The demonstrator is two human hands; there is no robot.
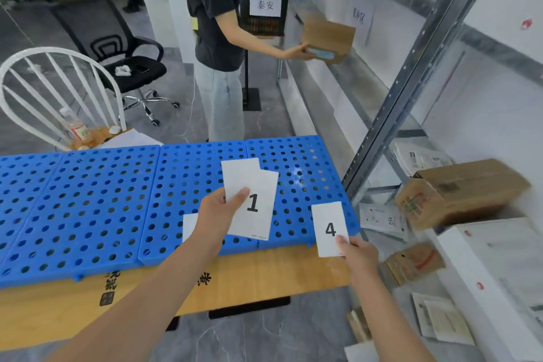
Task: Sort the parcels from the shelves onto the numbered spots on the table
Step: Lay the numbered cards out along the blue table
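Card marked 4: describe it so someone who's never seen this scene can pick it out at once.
Start at the blue perforated panels covering the table. At their near right corner, beside the metal shelving, the right hand pinches a white card by its lower corner. It shows a black 4, whereas the fanned cards in the left hand show a 1.

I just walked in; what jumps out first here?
The blue perforated boards covering the table fill the middle. Over them the left hand holds white cards, a 1 on top; the right hand pinches a 4 card. Behind, another person holds a cardboard box.
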